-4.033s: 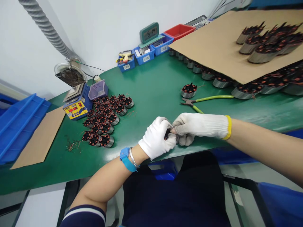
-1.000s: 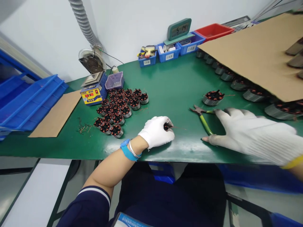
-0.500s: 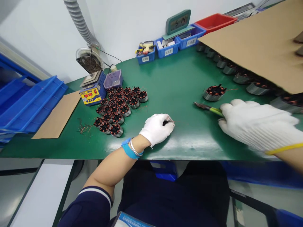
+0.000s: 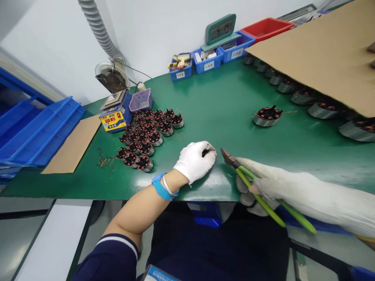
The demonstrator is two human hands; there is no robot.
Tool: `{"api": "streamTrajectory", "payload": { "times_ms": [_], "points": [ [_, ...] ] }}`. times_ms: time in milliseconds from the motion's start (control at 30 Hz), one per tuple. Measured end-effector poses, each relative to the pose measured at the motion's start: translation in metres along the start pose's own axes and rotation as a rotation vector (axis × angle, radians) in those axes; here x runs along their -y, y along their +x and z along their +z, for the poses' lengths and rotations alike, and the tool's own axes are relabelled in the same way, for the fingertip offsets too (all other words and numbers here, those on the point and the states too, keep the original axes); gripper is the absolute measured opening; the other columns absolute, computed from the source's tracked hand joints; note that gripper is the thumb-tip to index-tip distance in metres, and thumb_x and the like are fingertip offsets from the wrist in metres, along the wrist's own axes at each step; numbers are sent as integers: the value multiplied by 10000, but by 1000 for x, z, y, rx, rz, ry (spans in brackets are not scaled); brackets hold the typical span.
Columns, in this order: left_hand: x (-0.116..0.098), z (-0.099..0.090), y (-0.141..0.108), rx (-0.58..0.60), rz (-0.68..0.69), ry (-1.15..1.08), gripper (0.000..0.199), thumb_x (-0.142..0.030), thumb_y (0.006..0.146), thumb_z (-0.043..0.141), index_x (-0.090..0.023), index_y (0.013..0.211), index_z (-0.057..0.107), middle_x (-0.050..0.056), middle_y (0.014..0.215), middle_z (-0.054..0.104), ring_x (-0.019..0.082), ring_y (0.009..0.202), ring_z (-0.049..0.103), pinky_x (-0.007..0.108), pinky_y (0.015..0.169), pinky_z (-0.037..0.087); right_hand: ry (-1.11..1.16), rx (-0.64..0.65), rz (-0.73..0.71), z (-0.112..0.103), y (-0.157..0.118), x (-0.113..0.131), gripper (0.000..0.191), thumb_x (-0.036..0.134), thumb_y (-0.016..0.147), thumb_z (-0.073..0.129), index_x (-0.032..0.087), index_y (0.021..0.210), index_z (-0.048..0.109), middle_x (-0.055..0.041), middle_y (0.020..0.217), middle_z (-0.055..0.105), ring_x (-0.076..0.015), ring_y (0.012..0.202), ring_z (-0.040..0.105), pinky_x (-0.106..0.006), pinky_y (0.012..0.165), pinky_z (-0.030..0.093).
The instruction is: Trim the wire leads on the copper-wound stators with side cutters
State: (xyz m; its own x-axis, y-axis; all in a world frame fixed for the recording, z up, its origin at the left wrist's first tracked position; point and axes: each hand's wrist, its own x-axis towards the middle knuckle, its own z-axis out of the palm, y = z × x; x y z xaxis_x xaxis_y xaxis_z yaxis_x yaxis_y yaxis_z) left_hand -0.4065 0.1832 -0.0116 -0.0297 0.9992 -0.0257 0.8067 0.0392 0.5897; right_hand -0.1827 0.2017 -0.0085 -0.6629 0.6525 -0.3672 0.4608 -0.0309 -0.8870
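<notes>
My left hand (image 4: 197, 160), in a white glove, is closed near the front of the green table. Its fingers curl round a dark part, apparently a motor stator, mostly hidden by the glove. To its right, my right hand (image 4: 263, 191), also gloved, grips diagonal cutters (image 4: 245, 177) with green handles. Their jaws point up and left, a short gap from my left fingertips. Beyond them a single copper-wound stator (image 4: 267, 117) lies on the table, a thin wire sticking out to its right. Left of my left hand stands a cluster of similar stators (image 4: 146, 132).
Wire scraps (image 4: 106, 160) lie left of the cluster. Behind it are a blue-and-yellow device (image 4: 115, 121) and a purple bin (image 4: 141, 100). Blue tool boxes (image 4: 181, 74) and a clock (image 4: 220, 29) line the wall. At right, cardboard (image 4: 304, 54) covers more stators (image 4: 325, 111).
My right hand has swung left and toward the table's front edge, bringing the cutters close to my left hand. The cutters' handles now show fully. My left hand has stayed in place.
</notes>
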Motion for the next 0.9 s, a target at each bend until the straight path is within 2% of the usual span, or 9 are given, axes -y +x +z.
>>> {"api": "streamTrajectory", "payload": {
  "times_ms": [67,133,233,333,533,633,700,800,900],
  "points": [
    [0,0,0,-1,4,18,142,-292,916,554,-247,920,688,26,931,738,229,944,670,353,890,545,191,87,172,6,1,11,777,414,751,615,262,1496,454,-63,790,732,-276,681,708,-348,586,601],
    [-1,0,0,0,6,31,143,-295,914,549,-250,910,684,26,922,734,235,946,665,355,882,542,345,106,262,8,2,20,844,394,722,660,278,1521,415,-46,768,710,-261,678,694,-337,589,591],
    [-2,-1,-1,5,11,35,144,-292,905,542,-248,908,679,32,937,730,242,941,660,361,871,533,485,138,259,10,5,28,818,358,730,651,299,1512,418,-16,724,654,-233,658,674,-323,585,580],
    [-3,0,-1,5,12,55,146,-294,898,533,-244,887,669,33,902,714,244,902,650,363,842,529,474,126,232,11,8,29,770,339,744,622,286,1490,439,-20,756,647,-230,695,685,-318,590,586],
    [-4,2,-1,2,12,96,125,-287,897,534,-252,859,648,22,876,708,232,887,650,346,830,536,160,55,227,12,11,27,694,344,779,599,203,1444,462,-8,709,643,-193,603,648,-297,580,585],
    [-4,3,0,11,-17,88,105,-284,889,549,-256,855,644,20,892,725,233,916,670,349,858,548,78,37,238,10,13,27,628,365,793,597,210,1397,519,8,666,603,-198,609,654,-319,615,607],
    [-6,1,-1,18,-54,50,93,-304,864,589,-260,921,649,17,935,739,231,919,686,355,869,558,28,44,282,9,14,28,665,381,811,580,235,1453,485,5,694,626,-211,615,675,-348,637,616],
    [-7,-9,-5,22,-76,75,426,-467,762,721,-257,1121,629,43,1054,735,264,978,697,381,882,573,-265,-11,276,7,13,26,730,408,848,534,291,1556,397,-52,954,736,-243,679,717,-393,683,599],
    [-6,-25,-9,33,-35,289,735,-674,597,794,-233,1160,627,101,1152,694,340,1023,690,434,883,575,-834,-226,100,5,9,18,674,428,869,498,287,1527,464,-120,1221,712,-334,880,722,-401,657,532]
  ]
}}
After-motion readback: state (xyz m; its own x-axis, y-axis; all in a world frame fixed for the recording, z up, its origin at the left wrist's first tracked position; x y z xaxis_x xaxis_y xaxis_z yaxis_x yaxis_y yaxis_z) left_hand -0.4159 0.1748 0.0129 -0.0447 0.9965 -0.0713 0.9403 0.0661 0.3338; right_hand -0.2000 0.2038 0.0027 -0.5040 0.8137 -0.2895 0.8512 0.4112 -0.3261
